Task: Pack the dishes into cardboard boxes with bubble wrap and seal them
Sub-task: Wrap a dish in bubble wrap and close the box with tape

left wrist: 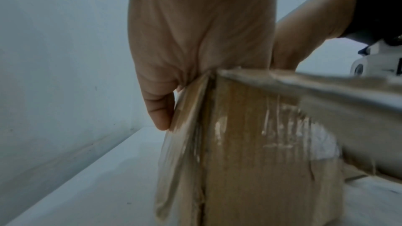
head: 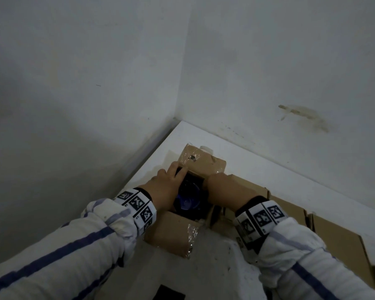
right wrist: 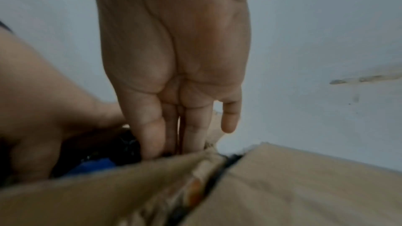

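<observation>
- Small brown cardboard box (head: 171, 230) with clear tape on its flaps sits open on the white table (head: 204, 276), near the wall corner.
- Inside the box: a dark round dish with a blue centre (head: 187, 197), seen through the open top. Something dark and shiny sits around it in the right wrist view; can't tell what the material is.
- Left hand (head: 164, 187) lies over the box's left edge, fingers (head: 173, 166) extended toward the far flap and reaching into the opening; thumb outside against the left flap in the left wrist view. Straight, not curled round anything.
- Right hand (head: 223, 189) is at the box's right edge, fingers (right wrist: 152, 137) straight and together, pointing down into the opening beside the dish. Tips hidden behind the box's edge, so can't tell if they touch the dish.
- Flattened brown cardboard sheets (head: 333, 232) lie on the table right of the box, touching it.
- A small white object (head: 206, 148) shows just behind the box's far flap, too hidden to identify.
</observation>
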### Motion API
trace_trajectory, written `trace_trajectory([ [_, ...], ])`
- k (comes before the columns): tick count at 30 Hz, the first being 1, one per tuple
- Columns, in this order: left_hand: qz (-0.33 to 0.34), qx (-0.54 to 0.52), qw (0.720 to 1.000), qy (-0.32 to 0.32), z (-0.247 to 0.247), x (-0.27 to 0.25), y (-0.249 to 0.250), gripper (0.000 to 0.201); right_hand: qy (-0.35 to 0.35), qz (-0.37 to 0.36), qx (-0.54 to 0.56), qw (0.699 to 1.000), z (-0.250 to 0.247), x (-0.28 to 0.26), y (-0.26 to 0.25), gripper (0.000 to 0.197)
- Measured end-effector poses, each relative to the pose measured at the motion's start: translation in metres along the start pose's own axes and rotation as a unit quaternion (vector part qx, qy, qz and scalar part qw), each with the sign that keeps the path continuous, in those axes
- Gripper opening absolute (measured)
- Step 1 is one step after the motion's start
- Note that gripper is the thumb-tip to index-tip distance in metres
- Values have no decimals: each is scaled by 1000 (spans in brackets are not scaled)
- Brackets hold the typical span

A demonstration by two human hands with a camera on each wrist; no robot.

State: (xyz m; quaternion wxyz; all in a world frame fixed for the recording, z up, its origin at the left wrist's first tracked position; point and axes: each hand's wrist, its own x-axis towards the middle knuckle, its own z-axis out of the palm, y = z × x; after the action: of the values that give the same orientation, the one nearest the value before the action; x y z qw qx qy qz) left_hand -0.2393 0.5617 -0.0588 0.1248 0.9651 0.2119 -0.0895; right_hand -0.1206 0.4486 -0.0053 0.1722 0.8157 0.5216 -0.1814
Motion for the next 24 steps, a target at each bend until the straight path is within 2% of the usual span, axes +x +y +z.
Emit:
trace_trajectory([
  [5,-2,-1,1000,3,-1,-2,3,98,39,0,-14,999,14,-6,-15,20],
  [9,-15,5,1000,-2,0,-4,4,100,24,16,-18,999,7,-5,-13,13],
  [13,-11,-6,1000,-7,-1,-5,5,98,36,11,-35,999,3,-10,-17,14],
  [16,0,-22,999,-29,-6,-4,2,101,32,-1,-43,999,11,-12,-21,15],
  [18,4,-27,998,-58,-16,-2,0,99,22,8,5,1000,12,-11,-13,19],
  [19,2,-14,998,-64,-23,-1,1,90,30,6,46,998,12,-11,-7,23],
  [21,-3,23,999,-32,-37,3,7,57,87,4,140,986,12,-13,7,31],
  [22,-8,19,1000,-4,-44,6,14,43,122,10,177,977,13,-17,12,32],
  [24,-8,-27,999,31,-52,12,35,27,192,25,217,957,17,-27,24,31],
])
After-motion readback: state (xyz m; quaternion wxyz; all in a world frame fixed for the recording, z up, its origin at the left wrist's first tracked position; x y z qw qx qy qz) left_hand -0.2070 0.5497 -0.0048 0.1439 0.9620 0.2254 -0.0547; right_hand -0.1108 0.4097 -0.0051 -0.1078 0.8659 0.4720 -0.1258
